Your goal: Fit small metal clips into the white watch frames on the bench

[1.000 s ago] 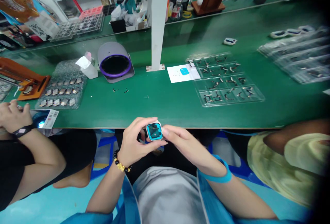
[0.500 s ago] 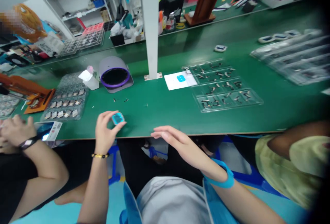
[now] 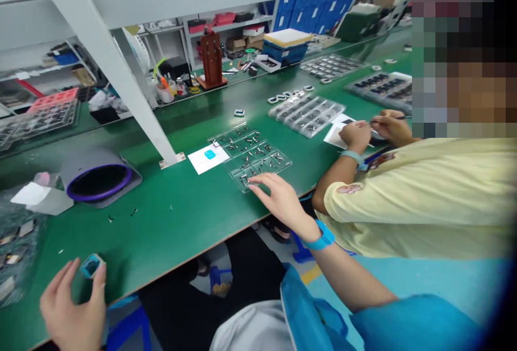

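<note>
Plastic parts on a matt green bench

The small blue-rimmed casing (image 3: pixel 91 266) looks like smooth plastic; the parts tray (image 3: pixel 258 160) is clear glossy plastic; the green bench top (image 3: pixel 177 216) is matt.

White card (image 3: pixel 208 158): no legible print, only a blue patch.
Boxes, trays, wristband: no text can be read.

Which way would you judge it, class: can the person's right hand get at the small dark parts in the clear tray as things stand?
Probably yes. The right hand already has its fingertips at the near edge of the clear tray, and nothing lies over the small dark parts.
</note>
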### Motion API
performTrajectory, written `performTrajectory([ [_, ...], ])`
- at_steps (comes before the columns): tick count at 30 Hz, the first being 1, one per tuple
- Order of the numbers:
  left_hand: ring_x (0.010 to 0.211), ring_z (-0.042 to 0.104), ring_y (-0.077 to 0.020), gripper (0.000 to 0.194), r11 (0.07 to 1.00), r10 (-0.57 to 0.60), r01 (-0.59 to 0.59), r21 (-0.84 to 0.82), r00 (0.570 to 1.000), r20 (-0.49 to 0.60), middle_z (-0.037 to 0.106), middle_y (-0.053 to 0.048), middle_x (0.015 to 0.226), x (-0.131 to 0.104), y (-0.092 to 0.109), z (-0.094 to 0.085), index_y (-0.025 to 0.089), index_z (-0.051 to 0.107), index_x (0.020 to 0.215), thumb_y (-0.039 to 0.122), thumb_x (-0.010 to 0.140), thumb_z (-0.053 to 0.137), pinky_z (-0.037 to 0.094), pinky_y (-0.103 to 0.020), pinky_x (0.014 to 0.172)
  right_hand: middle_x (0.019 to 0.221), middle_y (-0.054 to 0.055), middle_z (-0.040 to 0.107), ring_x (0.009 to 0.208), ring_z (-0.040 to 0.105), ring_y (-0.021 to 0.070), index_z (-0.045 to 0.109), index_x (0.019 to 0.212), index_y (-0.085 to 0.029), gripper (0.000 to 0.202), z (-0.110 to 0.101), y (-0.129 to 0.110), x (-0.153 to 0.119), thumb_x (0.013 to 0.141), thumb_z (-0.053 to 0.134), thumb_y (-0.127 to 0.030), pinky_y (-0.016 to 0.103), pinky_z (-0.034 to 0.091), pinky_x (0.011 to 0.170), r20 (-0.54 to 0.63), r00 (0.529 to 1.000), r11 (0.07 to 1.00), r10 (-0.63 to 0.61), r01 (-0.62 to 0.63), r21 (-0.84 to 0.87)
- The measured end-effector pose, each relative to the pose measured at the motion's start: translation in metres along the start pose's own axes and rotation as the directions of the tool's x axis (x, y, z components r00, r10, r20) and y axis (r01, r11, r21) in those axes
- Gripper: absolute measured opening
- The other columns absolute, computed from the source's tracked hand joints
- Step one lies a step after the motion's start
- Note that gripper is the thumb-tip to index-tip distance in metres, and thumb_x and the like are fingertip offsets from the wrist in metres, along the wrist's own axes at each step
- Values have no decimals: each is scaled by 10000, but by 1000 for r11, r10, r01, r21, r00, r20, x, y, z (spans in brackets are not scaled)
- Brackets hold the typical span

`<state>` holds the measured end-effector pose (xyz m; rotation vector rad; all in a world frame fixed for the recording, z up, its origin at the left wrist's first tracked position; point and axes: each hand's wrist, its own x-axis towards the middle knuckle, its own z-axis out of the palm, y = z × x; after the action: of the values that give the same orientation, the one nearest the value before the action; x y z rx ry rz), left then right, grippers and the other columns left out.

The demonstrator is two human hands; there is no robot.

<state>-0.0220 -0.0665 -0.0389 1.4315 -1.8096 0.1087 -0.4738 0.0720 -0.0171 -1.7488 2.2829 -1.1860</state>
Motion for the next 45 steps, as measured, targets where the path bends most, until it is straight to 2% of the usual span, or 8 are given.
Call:
performTrajectory([
  [3, 1283, 610, -371, 473, 990, 87, -92, -103, 995, -52, 686, -179, 1310, -21, 40, 10, 152, 698, 1311, 428, 928, 704, 445, -566, 1158, 1171, 96, 717, 1098, 627, 280, 757, 1112, -197, 210, 0, 15, 27, 1028, 593, -297, 439, 535, 973, 74, 994, 966, -86, 101, -237],
  [8, 1197, 645, -293, 349, 950, 202, -155, -272, 967, 153, 669, -116, 1301, -43, 78, 27, 232, 690, 1283, 369, 964, 661, 484, -489, 1117, 1228, 115, 686, 1146, 586, 297, 797, 1027, -196, 205, 12, 26, 52, 1012, 609, -276, 444, 519, 986, 204, 963, 898, -178, 243, -366],
  [15, 1025, 690, -227, 308, 924, 72, 44, -380, 955, 288, 672, -89, 1251, -37, 90, 38, 231, 698, 1218, 417, 984, 625, 567, -409, 961, 1166, 92, 709, 1146, 582, 281, 767, 886, -196, 170, 19, 36, 63, 975, 623, -207, 457, 489, 1021, 237, 916, 867, -323, 387, -314],
  [24, 1033, 692, -203, 281, 810, 0, 271, -520, 887, 462, 696, -102, 1200, -28, 116, 47, 228, 697, 1220, 383, 1000, 613, 580, -358, 908, 1079, 97, 766, 1043, 688, 301, 731, 945, -208, 195, 25, 47, 66, 956, 550, -278, 482, 531, 963, 117, 943, 928, -311, 328, -175],
  [29, 948, 698, -183, 283, 718, -37, 415, -559, 824, 565, 741, -90, 1081, -21, 130, 56, 215, 715, 1188, 393, 978, 650, 560, -306, 833, 1027, 57, 781, 927, 741, 277, 720, 1041, -234, 226, 37, 10, 60, 977, 565, -385, 412, 573, 839, 45, 981, 980, -189, 185, 72],
  [35, 888, 683, -161, 311, 645, 24, 502, -577, 741, 671, 748, -67, 1009, -15, 140, 62, 206, 723, 1181, 408, 948, 685, 530, -266, 781, 1061, 32, 792, 986, 753, 223, 730, 1073, -245, 193, 80, -75, 31, 999, 598, -364, 367, 593, 906, 355, 900, 850, -253, 31, 526],
  [39, 866, 669, -155, 315, 561, 14, 552, -617, 739, 674, 734, -68, 978, -15, 133, 59, 183, 718, 1126, 422, 920, 719, 532, -257, 765, 1076, 45, 793, 1016, 761, 199, 676, 1202, -222, 242, 101, -97, 17, 992, 606, -322, 345, 612, 921, 431, 877, 734, -213, -148, 662],
  [45, 773, 643, -140, 302, 505, -61, 585, -635, 758, 650, 710, -48, 874, -19, 128, 62, 168, 708, 970, 454, 883, 752, 524, -234, 682, 1112, 67, 787, 1028, 758, 223, 697, 1159, -229, 192, 108, -98, 6, 1001, 589, -250, 400, 613, 944, 208, 949, 851, -239, 101, 515],
])
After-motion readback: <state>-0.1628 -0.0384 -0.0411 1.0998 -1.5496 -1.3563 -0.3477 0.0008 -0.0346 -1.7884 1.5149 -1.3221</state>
